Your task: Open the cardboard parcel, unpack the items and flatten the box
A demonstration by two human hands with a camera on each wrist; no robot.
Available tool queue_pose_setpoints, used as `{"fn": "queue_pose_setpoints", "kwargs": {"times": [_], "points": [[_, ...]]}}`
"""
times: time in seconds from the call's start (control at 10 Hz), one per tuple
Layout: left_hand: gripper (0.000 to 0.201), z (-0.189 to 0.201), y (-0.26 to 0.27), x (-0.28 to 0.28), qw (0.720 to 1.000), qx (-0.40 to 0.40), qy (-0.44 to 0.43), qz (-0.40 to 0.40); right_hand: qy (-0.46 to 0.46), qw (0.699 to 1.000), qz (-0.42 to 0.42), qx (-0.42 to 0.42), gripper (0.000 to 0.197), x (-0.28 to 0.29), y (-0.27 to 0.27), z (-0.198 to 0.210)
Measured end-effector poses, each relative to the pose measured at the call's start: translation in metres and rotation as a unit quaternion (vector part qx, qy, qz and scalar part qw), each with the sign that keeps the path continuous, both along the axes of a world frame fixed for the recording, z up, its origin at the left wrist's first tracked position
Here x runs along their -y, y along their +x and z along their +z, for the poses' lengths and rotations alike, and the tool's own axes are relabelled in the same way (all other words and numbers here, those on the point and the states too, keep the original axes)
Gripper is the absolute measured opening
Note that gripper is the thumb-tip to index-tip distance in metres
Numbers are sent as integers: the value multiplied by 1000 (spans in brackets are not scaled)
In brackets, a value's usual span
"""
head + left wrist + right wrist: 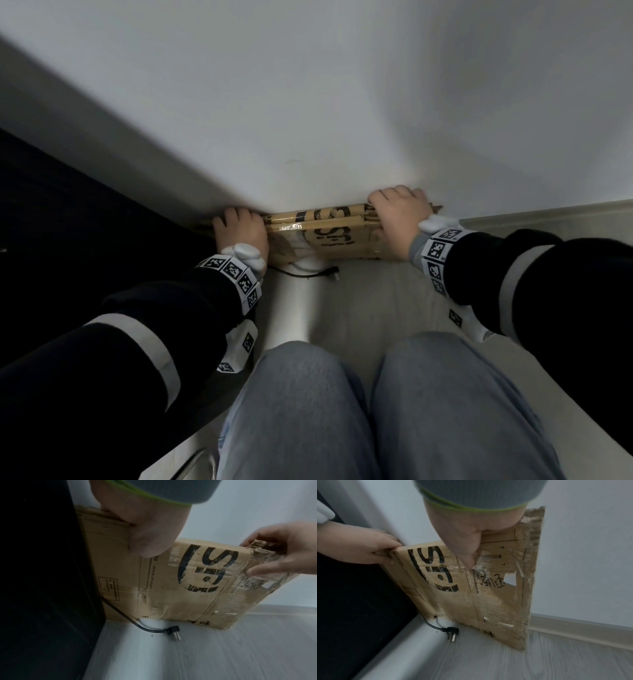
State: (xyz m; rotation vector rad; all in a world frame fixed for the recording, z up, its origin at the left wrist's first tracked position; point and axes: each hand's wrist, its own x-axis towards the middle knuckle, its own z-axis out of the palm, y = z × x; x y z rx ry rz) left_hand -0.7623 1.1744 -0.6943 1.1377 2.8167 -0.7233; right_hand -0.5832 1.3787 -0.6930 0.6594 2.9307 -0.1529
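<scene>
The flattened cardboard box (329, 231) (188, 588) (471, 595) stands on edge on the floor, upright against the white wall. It carries a big black logo and strips of clear tape. My left hand (239, 233) (137, 524) (368, 547) grips its top left corner, fingers curled over the edge. My right hand (399, 214) (283, 555) (465, 534) grips the top right corner, thumb pressed on the front face. No unpacked items are in view.
A black power cable with a plug (171, 631) (450, 631) lies on the grey floor (488, 662) at the box's foot. A dark cabinet side (42, 588) stands just left of the box. A skirting board (582, 628) runs along the wall. My knees (376, 394) are below.
</scene>
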Motion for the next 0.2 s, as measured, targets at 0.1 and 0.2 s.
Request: {"fn": "queue_pose_setpoints", "kwargs": {"times": [0.1,0.2], "points": [[44,-1,7,5,995,12,96,9,32,999,-20,-12,57,7,6,1],[32,11,16,0,989,14,149,21,51,996,-66,6,60,9,11,23]]}}
